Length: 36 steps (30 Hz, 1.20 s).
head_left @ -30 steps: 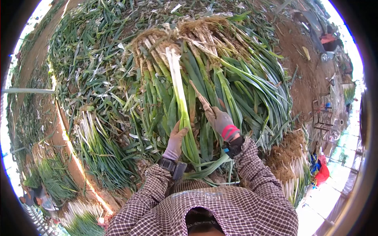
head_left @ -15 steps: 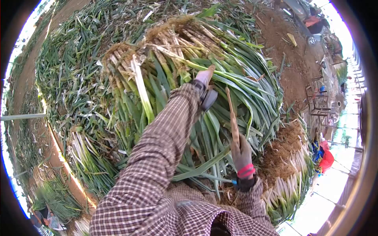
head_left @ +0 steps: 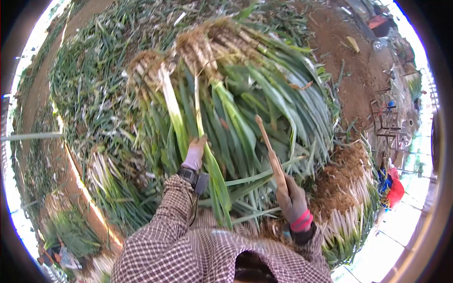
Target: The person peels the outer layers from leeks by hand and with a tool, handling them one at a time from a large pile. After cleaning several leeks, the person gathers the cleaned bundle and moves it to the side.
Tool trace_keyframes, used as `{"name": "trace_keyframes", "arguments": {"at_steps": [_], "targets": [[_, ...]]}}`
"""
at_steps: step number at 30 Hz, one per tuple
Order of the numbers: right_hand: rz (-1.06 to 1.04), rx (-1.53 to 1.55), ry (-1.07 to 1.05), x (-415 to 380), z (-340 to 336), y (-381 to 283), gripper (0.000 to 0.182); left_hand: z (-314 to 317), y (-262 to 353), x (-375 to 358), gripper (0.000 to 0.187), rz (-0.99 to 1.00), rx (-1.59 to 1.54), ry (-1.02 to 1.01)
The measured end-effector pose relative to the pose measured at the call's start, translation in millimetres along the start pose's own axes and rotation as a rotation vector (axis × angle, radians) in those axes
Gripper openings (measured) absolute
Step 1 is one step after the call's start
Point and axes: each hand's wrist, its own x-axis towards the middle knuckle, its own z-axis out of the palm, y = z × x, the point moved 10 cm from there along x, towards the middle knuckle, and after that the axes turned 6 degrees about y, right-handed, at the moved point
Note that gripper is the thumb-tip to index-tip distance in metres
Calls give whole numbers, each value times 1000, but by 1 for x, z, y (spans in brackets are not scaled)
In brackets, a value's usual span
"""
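Observation:
My left hand (head_left: 194, 153), in a pale glove, is closed around a single long green onion (head_left: 216, 179). Its thin pale stalk points up over the pile and its leaves hang towards my lap. My right hand (head_left: 292, 198), in a grey glove with a pink band at the wrist, grips a narrow brown wooden-looking tool (head_left: 274, 165) whose thin end points up and away. Beneath both hands spreads a large heap of green onions (head_left: 283, 104), roots at the far side and leaves towards me. One thick white-stemmed onion (head_left: 173, 106) lies just beyond my left hand.
A stack of white-stemmed onions (head_left: 349, 221) with brown roots lies at my right. Another bundle (head_left: 111, 179) sits at the left. Loose leaves (head_left: 94, 94) litter the ground. Bare soil (head_left: 349, 85), a metal frame (head_left: 387, 118) and something red (head_left: 394, 188) show at the right.
My left hand has drawn back towards me and to the left, bringing a green onion off the pile with it. My right hand has dropped slightly, still holding the tool.

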Motion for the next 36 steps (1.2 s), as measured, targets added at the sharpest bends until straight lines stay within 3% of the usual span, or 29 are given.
{"name": "trace_keyframes", "arguments": {"at_steps": [3, 4, 7, 11, 14, 19, 23, 30, 34, 36], "targets": [[-204, -311, -37, 10, 36, 5, 40, -5, -16, -28, 52, -22, -252, -272], [-216, -341, -54, 12, 48, 6, 41, -8, -20, -32, 57, 23, -145, -304], [-260, -444, -85, 7, 84, 9, 41, -4, -16, -51, 60, 34, -250, -354], [-218, -548, -204, 0, 111, 14, 38, -13, -21, -48, 45, 12, -228, -231], [-165, -609, -267, 1, 122, 14, 39, -26, -23, -43, 44, 50, -92, -141], [-207, -633, -196, 27, 147, 8, 33, -41, -8, -43, 47, 240, 235, 45], [-188, -634, -140, 77, 171, 3, 31, -36, -5, -56, 47, 165, 79, -13], [-232, -598, 24, 175, 198, -9, 34, -41, 5, -55, 48, 279, 93, -55], [-225, -677, 25, 223, 212, -27, 47, -41, 10, -60, 43, 218, -41, -109], [-182, -646, 65, 246, 210, -32, 41, -41, 13, -61, 41, 198, -89, -139]]}}
